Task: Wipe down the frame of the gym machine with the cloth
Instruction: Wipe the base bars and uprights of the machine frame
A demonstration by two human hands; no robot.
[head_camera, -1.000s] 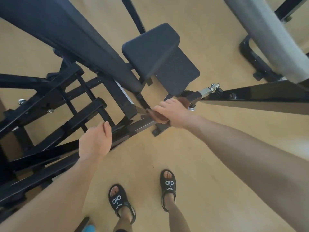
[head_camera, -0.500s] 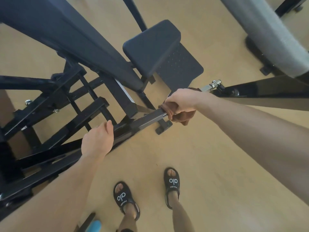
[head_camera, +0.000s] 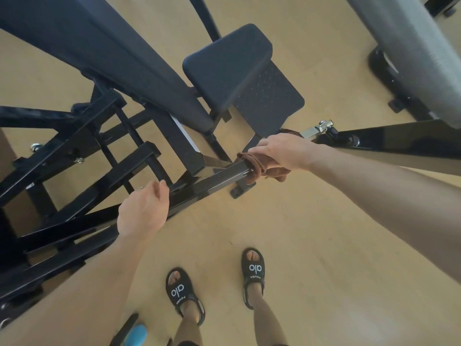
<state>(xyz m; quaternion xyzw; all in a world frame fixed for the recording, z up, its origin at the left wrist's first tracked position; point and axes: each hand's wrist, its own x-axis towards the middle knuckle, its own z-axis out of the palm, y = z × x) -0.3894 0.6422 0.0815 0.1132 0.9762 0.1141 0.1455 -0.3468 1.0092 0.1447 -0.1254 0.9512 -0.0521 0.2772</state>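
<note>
the right hand (head_camera: 282, 152) gripped a brown cloth (head_camera: 259, 169), wrapped around the end of a black frame bar (head_camera: 212, 183). the left hand (head_camera: 143, 212) curled around the same bar lower down, beside the dark seat pad (head_camera: 224, 63).

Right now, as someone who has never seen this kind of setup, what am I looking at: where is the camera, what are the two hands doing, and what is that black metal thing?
The one picture comes from a camera worn on the person's head, looking down past the arms to the tan floor and two feet in black sandals. The black bars are the frame of a gym machine, with a dark padded seat above it. The right hand has its grip on a brown cloth, which is wrapped round the end of one square bar. The left hand rests on a lower part of the same frame and holds nothing else. A grey padded piece of another machine sits at the upper right.
</note>
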